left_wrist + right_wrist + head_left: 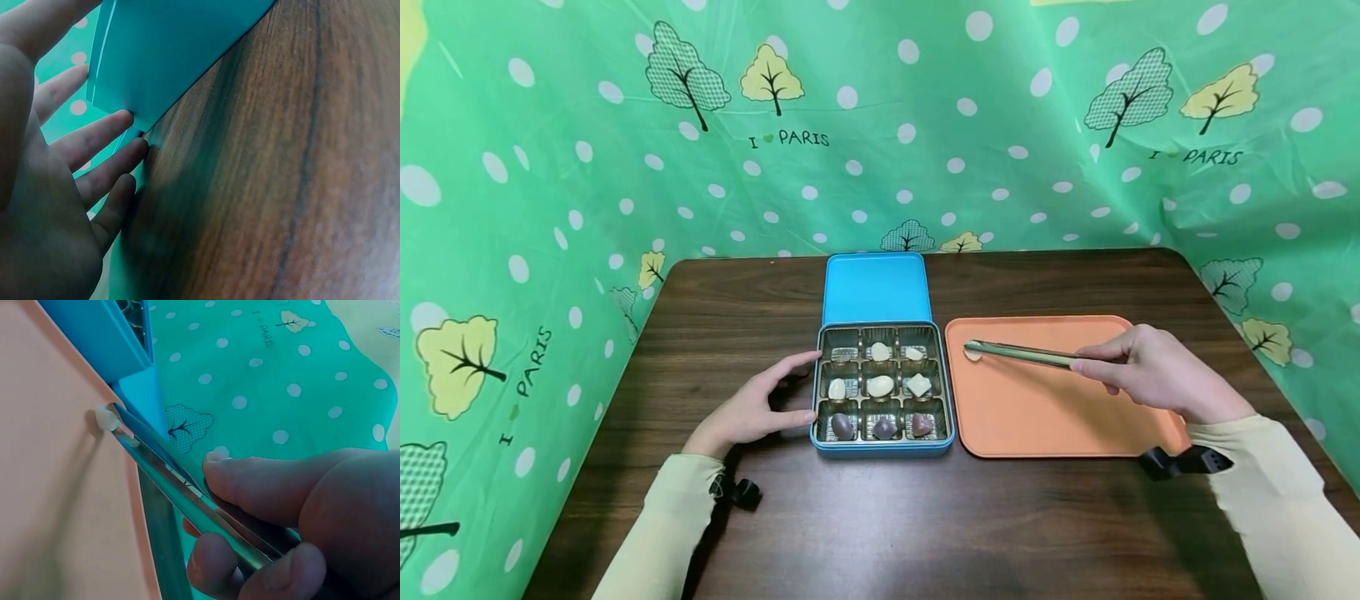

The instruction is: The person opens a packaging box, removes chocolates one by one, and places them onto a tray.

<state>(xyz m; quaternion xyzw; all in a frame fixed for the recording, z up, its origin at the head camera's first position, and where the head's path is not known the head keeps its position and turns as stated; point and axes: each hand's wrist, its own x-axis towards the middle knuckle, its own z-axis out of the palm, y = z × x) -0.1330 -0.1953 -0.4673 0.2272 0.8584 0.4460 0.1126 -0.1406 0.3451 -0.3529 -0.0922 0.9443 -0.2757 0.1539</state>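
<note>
My right hand [1150,367] grips metal tweezers [1026,353] over the orange tray's left part. At their tips is a small white stone [105,419], close over the tray in the right wrist view. My left hand [752,408] rests against the left side of a blue box [880,451], thumb and fingers spread fairly straight. Inside are gold compartments. Purplish stones [884,428] fill the near row, and white stones [880,386] lie in the middle row. At the back, the middle and right compartments each hold a whitish stone; the left one shows its bare bottom.
The orange tray [1060,417] lies just right of the box on a dark wooden table [880,525]. Behind the box its blue lid [877,287] is folded back. A green patterned cloth [865,167] hangs around the table's back and sides.
</note>
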